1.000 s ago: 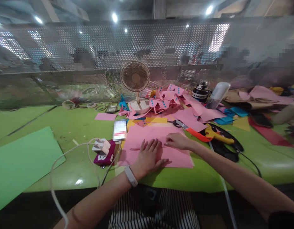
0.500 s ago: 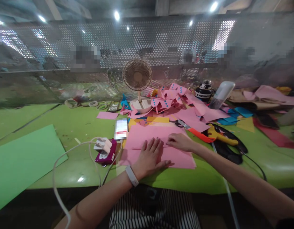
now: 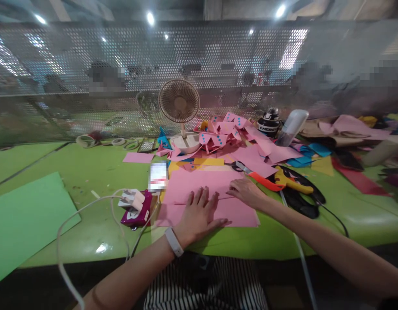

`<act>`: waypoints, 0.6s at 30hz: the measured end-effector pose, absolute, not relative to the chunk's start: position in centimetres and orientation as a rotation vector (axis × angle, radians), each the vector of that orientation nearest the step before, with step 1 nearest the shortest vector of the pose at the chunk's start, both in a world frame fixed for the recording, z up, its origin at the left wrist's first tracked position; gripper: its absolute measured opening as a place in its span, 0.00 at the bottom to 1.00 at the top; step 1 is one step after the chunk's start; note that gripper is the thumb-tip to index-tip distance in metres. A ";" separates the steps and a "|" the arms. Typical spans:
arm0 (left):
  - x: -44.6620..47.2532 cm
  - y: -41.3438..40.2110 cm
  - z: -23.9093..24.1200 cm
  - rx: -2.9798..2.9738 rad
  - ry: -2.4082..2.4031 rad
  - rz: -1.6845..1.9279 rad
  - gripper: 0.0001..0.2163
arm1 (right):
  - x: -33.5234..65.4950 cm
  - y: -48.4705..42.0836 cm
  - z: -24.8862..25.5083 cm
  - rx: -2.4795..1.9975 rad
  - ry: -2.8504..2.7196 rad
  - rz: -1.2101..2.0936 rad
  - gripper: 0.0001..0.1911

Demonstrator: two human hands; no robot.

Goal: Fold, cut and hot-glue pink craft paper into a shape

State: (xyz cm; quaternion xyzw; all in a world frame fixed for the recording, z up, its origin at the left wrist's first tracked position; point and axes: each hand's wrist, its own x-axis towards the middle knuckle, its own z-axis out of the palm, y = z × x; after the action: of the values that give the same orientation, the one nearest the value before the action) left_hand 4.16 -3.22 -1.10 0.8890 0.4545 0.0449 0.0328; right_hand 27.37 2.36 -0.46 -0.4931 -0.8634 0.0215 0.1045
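While the left hand [image 3: 197, 217] lies flat, fingers spread, on the pink paper [image 3: 202, 180], the right hand [image 3: 247, 192] curls its fingers against it, any pinch impossible to tell; beneath is the green surface [image 3: 98, 170], a fan [image 3: 179, 102] beyond.

We count two hands [image 3: 196, 218], one fan [image 3: 179, 102], one wristband [image 3: 174, 242], one purple socket block [image 3: 138, 217] and one green sheet [image 3: 29, 224].

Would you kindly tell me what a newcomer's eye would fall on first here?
Probably the fan, upright at the back of the green table, with a heap of cut pink paper to its right. Nearer, the left hand lies spread on pink sheets, with the right hand curled on them, to its right.
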 end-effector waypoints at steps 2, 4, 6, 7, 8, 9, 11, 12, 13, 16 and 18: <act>4.2 -3.3 -1.0 2.741 1.401 0.135 0.40 | 28.4 2.4 -0.8 -1.501 -2.570 -0.092 0.14; 4.3 -3.3 -0.9 2.741 1.410 0.137 0.40 | 29.5 2.4 -0.8 -1.547 -2.583 -0.194 0.14; 4.3 -3.3 -0.8 2.742 1.417 0.145 0.40 | 30.1 2.1 -0.6 -1.613 -2.540 -0.257 0.15; 4.3 -3.3 -0.8 2.743 1.419 0.150 0.40 | 30.1 1.8 -0.4 -1.645 -2.482 -0.298 0.16; 4.3 -3.3 -0.8 2.747 1.420 0.156 0.40 | 29.8 1.4 -0.2 -1.661 -2.412 -0.344 0.18; 4.3 -3.3 -0.9 2.753 1.420 0.165 0.40 | 29.3 0.8 -0.1 -1.657 -2.340 -0.381 0.19; 4.3 -3.3 -1.1 2.769 1.417 0.178 0.40 | 27.6 -0.4 -0.3 -1.552 -2.299 -0.354 0.22; 4.2 -3.3 -1.2 2.778 1.414 0.176 0.40 | 26.6 -0.9 -0.6 -1.473 -2.343 -0.284 0.24; 4.2 -3.2 -1.3 2.786 1.410 0.166 0.39 | 25.6 -1.4 -1.0 -1.397 -2.413 -0.202 0.28; 4.0 -3.0 -1.7 2.795 1.406 0.114 0.37 | 23.6 -2.2 -2.5 -1.290 -2.593 -0.030 0.36; 3.9 -3.0 -1.9 2.802 1.405 0.110 0.36 | 23.3 -2.4 -3.2 -1.330 -2.620 0.040 0.38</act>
State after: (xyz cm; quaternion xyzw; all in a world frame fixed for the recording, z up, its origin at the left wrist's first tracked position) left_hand 3.94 -2.96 -1.87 0.8933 0.4481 0.0351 0.0027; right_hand 23.25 -2.35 -3.20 -0.4503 -0.8870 0.0135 0.1012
